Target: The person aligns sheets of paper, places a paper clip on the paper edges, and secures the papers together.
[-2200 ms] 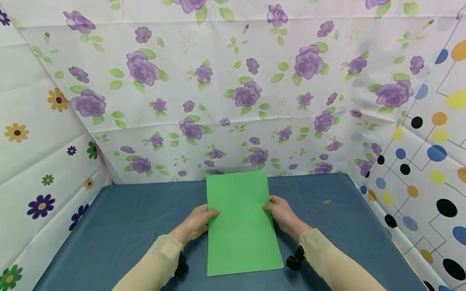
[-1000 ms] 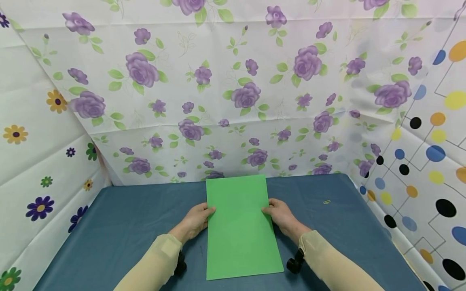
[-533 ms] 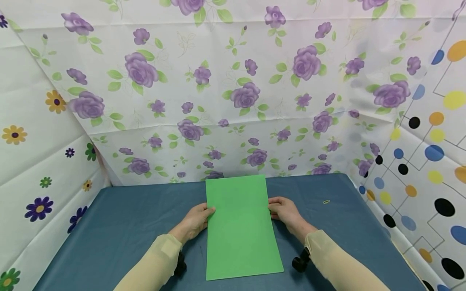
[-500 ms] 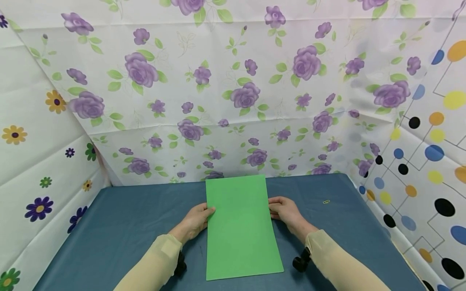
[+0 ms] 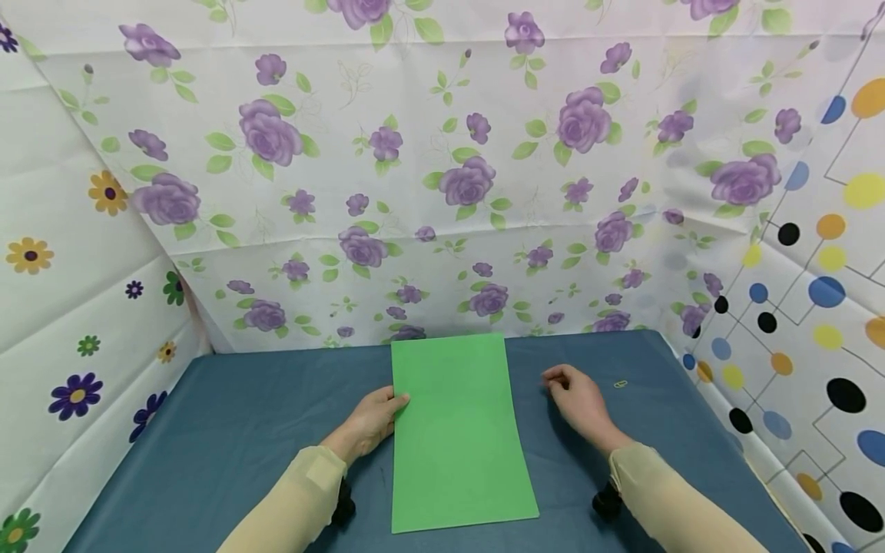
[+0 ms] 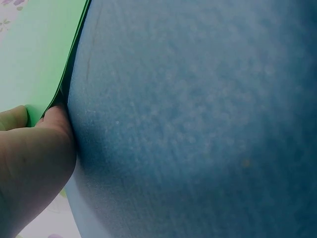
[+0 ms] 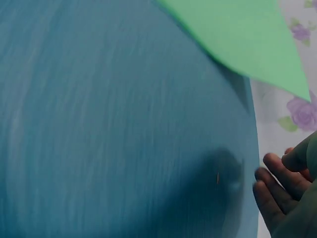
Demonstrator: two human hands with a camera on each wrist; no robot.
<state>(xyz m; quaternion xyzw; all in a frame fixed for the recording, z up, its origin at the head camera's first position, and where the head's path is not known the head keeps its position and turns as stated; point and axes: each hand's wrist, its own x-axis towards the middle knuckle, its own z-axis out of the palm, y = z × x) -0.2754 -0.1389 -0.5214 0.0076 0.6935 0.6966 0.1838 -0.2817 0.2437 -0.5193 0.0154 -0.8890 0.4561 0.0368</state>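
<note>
Green paper [image 5: 452, 438] lies upright-wise at the middle of the blue table. In the left wrist view, the edge of the green paper [image 6: 42, 54] shows more than one layer. My left hand [image 5: 373, 418] pinches its left edge, thumb on top and fingers underneath. My right hand [image 5: 579, 403] is off the paper, over the table to its right. Its fingers [image 7: 277, 186] are loosely bent, with nothing seen between them. A small yellow paper clip [image 5: 620, 384] lies on the table just right of the right hand.
A dark blue cloth [image 5: 276, 407] covers the table. Behind it hangs a white sheet with purple flowers [image 5: 415, 177]. Patterned sheets close in the left [image 5: 41, 322] and right [image 5: 795, 322] sides. Dark devices sit at both wrists.
My right hand has let go of the paper's right edge and moved to the right, nearer the paper clip. The left hand keeps its pinch; the paper has hardly moved.
</note>
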